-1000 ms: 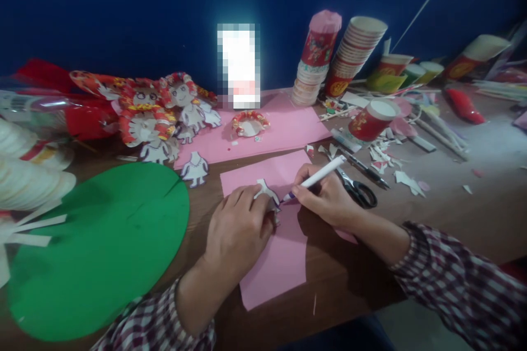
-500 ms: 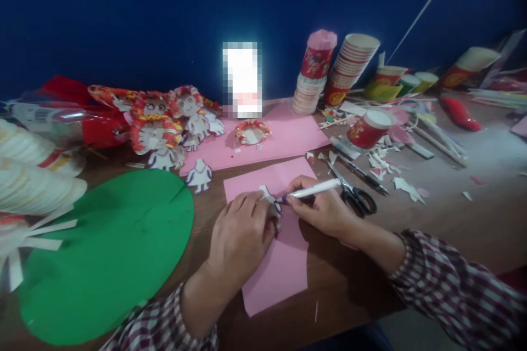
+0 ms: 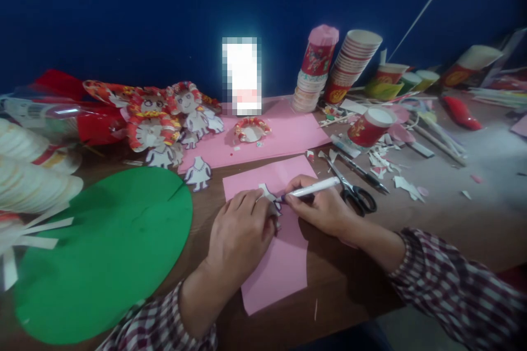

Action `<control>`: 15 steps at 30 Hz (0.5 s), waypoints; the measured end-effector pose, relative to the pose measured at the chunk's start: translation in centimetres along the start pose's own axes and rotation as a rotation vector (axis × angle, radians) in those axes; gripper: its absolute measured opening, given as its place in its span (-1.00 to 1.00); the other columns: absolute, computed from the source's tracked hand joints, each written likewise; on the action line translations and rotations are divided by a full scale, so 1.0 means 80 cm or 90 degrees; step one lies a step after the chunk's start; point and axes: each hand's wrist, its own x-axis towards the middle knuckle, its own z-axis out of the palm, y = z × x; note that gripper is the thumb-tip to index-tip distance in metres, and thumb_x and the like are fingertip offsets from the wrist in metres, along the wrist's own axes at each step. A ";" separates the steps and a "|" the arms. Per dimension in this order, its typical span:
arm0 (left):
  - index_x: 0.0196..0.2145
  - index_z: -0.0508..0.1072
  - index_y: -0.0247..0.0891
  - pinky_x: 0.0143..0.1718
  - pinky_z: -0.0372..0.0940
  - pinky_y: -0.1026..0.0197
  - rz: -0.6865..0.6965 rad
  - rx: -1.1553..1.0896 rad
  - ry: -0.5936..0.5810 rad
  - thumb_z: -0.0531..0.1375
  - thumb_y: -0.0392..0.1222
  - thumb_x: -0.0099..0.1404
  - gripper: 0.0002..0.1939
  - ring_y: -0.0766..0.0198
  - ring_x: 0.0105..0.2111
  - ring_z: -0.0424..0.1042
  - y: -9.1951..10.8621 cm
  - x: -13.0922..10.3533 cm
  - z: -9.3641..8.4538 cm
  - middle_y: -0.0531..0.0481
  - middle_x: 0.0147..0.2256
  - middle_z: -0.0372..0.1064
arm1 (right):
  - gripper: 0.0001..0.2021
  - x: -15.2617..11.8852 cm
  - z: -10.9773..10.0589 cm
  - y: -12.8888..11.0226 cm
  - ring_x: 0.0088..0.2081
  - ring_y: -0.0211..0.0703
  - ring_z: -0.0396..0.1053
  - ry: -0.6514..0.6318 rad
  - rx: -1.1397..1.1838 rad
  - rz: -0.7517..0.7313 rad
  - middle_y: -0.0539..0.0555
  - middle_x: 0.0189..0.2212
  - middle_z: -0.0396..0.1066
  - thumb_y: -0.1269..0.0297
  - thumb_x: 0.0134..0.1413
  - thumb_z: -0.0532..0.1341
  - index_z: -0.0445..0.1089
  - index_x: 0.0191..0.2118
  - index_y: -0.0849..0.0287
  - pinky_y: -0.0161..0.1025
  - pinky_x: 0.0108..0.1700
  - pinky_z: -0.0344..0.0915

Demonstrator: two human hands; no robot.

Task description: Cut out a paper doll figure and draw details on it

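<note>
My left hand [image 3: 242, 227], fingers bent and pressed together, holds down a small white paper doll cutout [image 3: 266, 192] on a pink paper sheet [image 3: 284, 263]. Much of the cutout is hidden under those fingers. Pinched in my right hand [image 3: 317, 205] is a white marker pen [image 3: 317, 186], its tip at the cutout's dark-edged right side. A similar doll cutout with a dark purple outline [image 3: 198, 174] lies to the left, beyond my left hand. Scissors with black handles [image 3: 356, 197] rest just past my right hand.
A green oval sheet [image 3: 111, 252] lies at left beside stacked paper cups [image 3: 37, 192]. Decorated paper dolls [image 3: 152, 131], a glowing pixelated screen [image 3: 242, 77] and cup stacks [image 3: 317, 66] stand at the back. A red cup [image 3: 368, 127], a pen [image 3: 366, 173] and paper scraps [image 3: 407, 186] are at right.
The view has shifted very slightly. Both hands, the marker and the cutout stay in nearly the same place.
</note>
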 end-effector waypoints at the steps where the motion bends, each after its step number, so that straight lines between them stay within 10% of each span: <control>1: -0.11 0.37 -0.23 -0.06 0.29 -0.04 -0.001 0.000 -0.002 0.14 -0.27 0.22 -0.75 0.03 -0.02 0.31 0.000 0.000 0.000 -0.11 -0.05 0.37 | -0.91 0.000 0.000 0.000 -0.49 -0.31 0.23 -0.001 0.001 -0.001 -0.02 -0.52 0.32 0.31 0.12 0.16 0.32 -0.34 0.22 -0.38 -0.45 0.17; 15: -0.07 0.37 -0.24 -0.06 0.29 -0.05 0.002 -0.007 -0.011 0.15 -0.27 0.22 -0.70 0.01 -0.02 0.31 -0.001 0.000 -0.001 -0.14 -0.03 0.36 | -0.93 0.000 0.000 0.001 -0.48 -0.31 0.26 -0.008 -0.004 -0.003 -0.01 -0.51 0.36 0.33 0.10 0.16 0.35 -0.34 0.22 -0.36 -0.43 0.19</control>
